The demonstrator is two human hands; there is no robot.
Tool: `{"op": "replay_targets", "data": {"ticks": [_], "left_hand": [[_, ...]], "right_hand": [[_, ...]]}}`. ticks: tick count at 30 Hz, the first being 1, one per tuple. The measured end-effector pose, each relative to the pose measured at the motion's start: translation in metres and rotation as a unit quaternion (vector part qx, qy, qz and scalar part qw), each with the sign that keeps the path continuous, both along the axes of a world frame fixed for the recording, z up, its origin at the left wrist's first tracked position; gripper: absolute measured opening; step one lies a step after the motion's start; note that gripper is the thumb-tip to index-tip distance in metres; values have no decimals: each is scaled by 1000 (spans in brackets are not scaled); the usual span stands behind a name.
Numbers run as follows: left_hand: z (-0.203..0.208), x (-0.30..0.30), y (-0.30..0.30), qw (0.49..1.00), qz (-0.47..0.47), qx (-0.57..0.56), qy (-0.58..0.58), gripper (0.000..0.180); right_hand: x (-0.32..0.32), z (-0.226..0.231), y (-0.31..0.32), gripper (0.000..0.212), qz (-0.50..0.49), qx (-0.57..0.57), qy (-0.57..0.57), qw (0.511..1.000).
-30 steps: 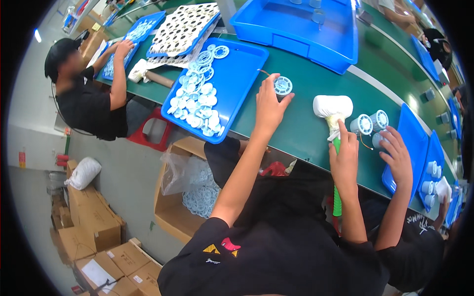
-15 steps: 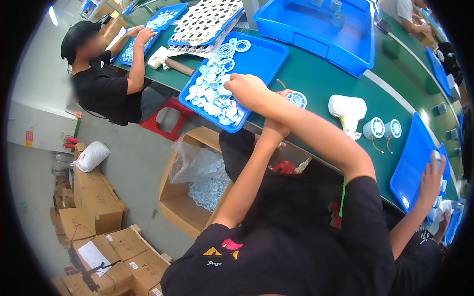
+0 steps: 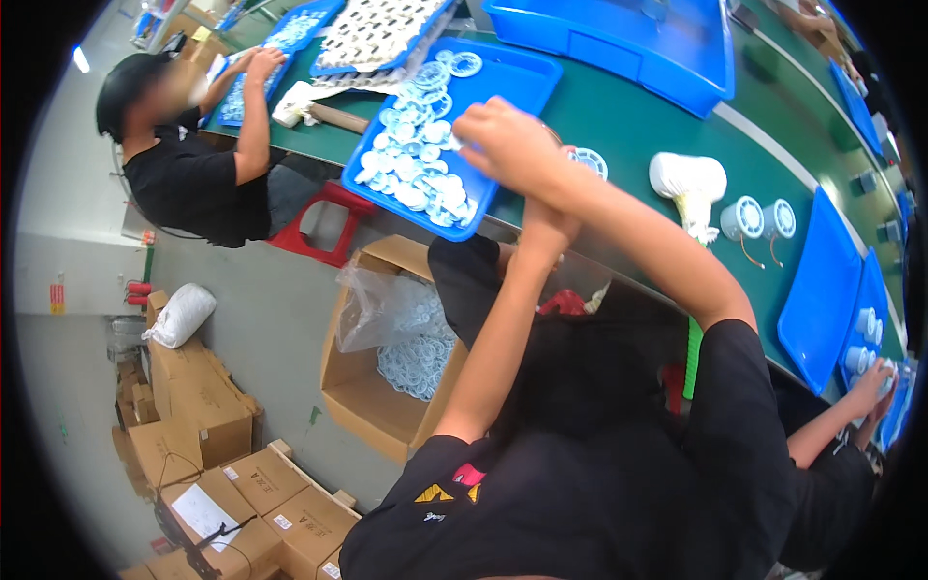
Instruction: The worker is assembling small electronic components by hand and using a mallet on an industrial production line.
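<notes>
My right hand (image 3: 512, 145) hovers over the blue tray (image 3: 517, 82), its forearm crossing above my left wrist. Its fingers are closed and slightly blurred; whatever they pinch, maybe a small pale piece, is not clear. Pale blue-white plastic discs (image 3: 411, 174) lie heaped on the tray, with several spoked rings (image 3: 465, 65) at its far end. My left hand (image 3: 549, 224) is mostly covered by my right forearm, and its fingers are hidden. Just beyond that forearm shows a round white spoked housing (image 3: 590, 162), right by my left hand; whether it is gripped is hidden.
A cloth-wrapped white bundle (image 3: 686, 176) and two white housings with wires (image 3: 744, 218) stand to the right on the green bench. A mallet (image 3: 333, 116) lies left of the tray. Below is a carton (image 3: 372, 411) of plastic rings. Co-workers sit left (image 3: 208, 184) and right (image 3: 831, 425).
My right hand has lifted off the pile of discs and shifted slightly right. The view has moved a little. The right-hand co-worker's hand has dropped toward their tray.
</notes>
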State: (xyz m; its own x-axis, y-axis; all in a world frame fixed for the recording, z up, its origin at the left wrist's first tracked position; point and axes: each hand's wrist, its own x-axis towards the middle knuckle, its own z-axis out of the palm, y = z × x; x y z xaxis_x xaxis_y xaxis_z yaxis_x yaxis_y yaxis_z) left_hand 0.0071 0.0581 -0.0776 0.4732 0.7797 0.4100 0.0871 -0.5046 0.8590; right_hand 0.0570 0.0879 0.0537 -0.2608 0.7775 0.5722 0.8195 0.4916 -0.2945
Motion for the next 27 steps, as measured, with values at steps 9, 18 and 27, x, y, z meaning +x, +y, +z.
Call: {"op": "replay_targets", "data": {"ticks": [9,18,27], "left_hand": [[59,-5,-22,995,24,52,87,68],[57,-3,-24,995,24,58,75,72],[71,-16,-18,1000,-11,-13,23,55]], "right_hand": [[90,5,-129,17,-130,-27,116,984],[87,-3,-126,15,-147,-9,83,986],[71,3,62,26,5,-122,-21,992]]}}
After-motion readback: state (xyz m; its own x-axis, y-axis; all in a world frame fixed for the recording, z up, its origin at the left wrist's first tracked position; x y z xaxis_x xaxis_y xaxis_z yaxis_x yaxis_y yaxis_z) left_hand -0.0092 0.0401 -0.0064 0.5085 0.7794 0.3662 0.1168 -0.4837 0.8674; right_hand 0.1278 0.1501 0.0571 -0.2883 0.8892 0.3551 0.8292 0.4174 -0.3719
